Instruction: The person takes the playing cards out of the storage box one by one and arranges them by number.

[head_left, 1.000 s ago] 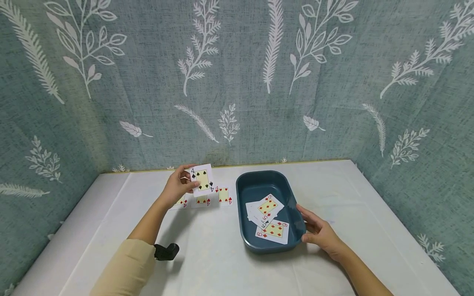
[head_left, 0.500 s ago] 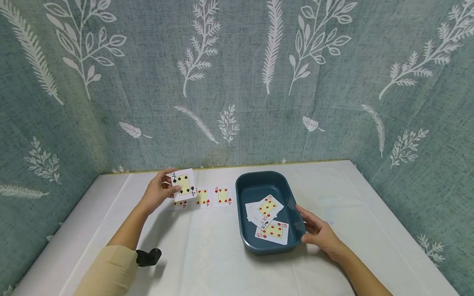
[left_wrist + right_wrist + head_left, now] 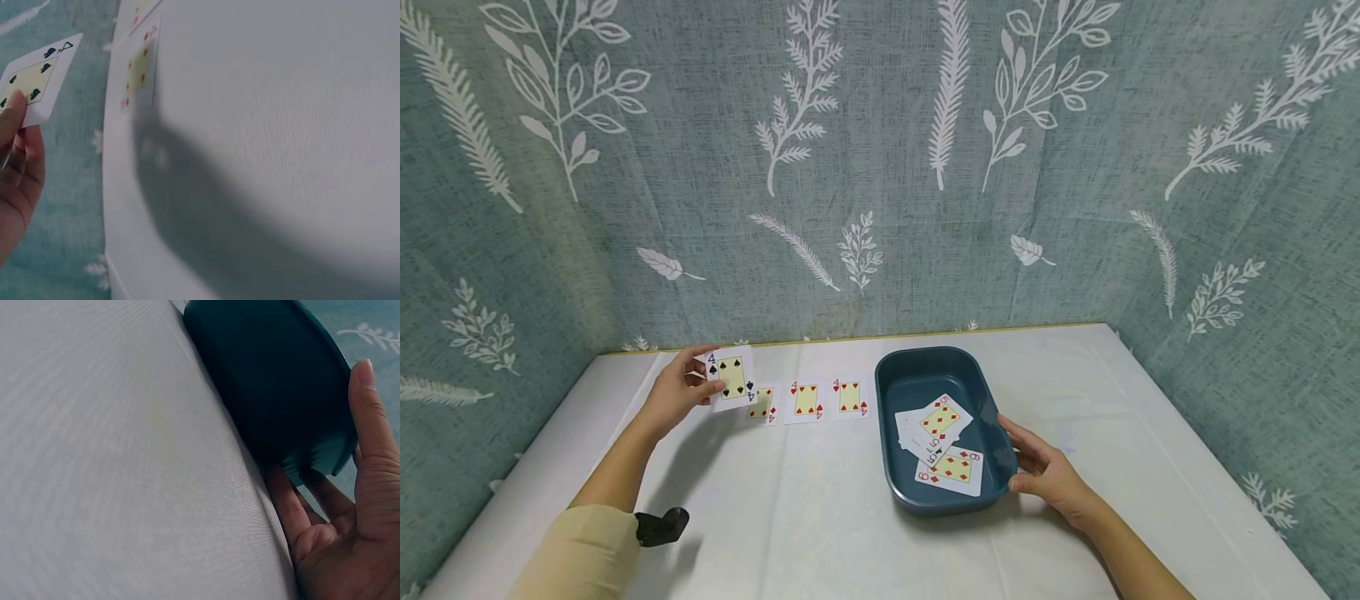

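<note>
In the head view my left hand (image 3: pixel 679 390) pinches a four of spades (image 3: pixel 730 378) between thumb and fingers, its face tilted toward me above the white table. The left wrist view has the same four of spades (image 3: pixel 40 78) at its left edge. A four of diamonds (image 3: pixel 762 404) lies just right of the held card, partly covered by it. Beside it lie two fours of hearts, a left one (image 3: pixel 806 400) and a right one (image 3: pixel 850 397). My right hand (image 3: pixel 1051 477) grips the right side of a dark blue tray (image 3: pixel 887 454), thumb near the front corner.
Inside the tray are several overlapping cards, among them a five of diamonds (image 3: pixel 942 420) and a six of diamonds (image 3: pixel 952 468). Leaf-patterned cloth (image 3: pixel 895 167) walls in the back and both sides of the white table (image 3: pixel 820 517).
My left hand has carried the four of spades leftward past the row, uncovering the hearts cards and most of the four of diamonds. My right hand and the tray stay put.
</note>
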The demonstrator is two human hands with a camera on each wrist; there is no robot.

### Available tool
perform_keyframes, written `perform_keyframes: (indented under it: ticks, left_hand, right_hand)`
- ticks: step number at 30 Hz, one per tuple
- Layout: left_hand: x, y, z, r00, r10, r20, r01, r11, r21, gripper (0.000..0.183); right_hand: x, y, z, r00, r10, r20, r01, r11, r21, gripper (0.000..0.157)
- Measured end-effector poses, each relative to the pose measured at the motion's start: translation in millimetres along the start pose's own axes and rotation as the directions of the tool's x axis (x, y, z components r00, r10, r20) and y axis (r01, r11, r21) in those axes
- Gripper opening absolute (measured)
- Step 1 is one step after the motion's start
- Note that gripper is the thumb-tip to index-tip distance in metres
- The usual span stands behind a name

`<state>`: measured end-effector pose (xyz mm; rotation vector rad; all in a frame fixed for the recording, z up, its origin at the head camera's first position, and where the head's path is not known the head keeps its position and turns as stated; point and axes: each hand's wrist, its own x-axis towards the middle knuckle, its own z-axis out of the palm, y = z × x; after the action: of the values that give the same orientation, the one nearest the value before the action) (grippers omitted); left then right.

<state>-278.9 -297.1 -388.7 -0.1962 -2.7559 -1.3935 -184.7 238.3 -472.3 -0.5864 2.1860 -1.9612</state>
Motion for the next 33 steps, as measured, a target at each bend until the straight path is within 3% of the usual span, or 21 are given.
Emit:
perform_keyframes:
  ticks: [15,26,33]
  left_hand:
    - [-9.1,-20.3,-22.9,0.999,-0.045,0.020,0.042,0.988,0.146,0.067]
    - [-9.5,-34.4,-20.3,0.994,-0.072,0.081,0.053,0.976,0.212,0.066]
    - [-4.3,-41.4,-15.7,0.996,-0.057,0.070,0.034,0.957,0.288,0.066]
  right_hand:
    - [0.0,-0.2,0.0,1.000,0.013,0.005,-0.013,1.000,0.000,0.080]
    - [-0.6,-2.4,-0.4,1.000,0.022,-0.001,-0.022,1.000,0.007,0.080]
    - [-0.4,-2.0,-0.1,1.000,0.009,-0.002,-0.009,1.000,0.000,0.080]
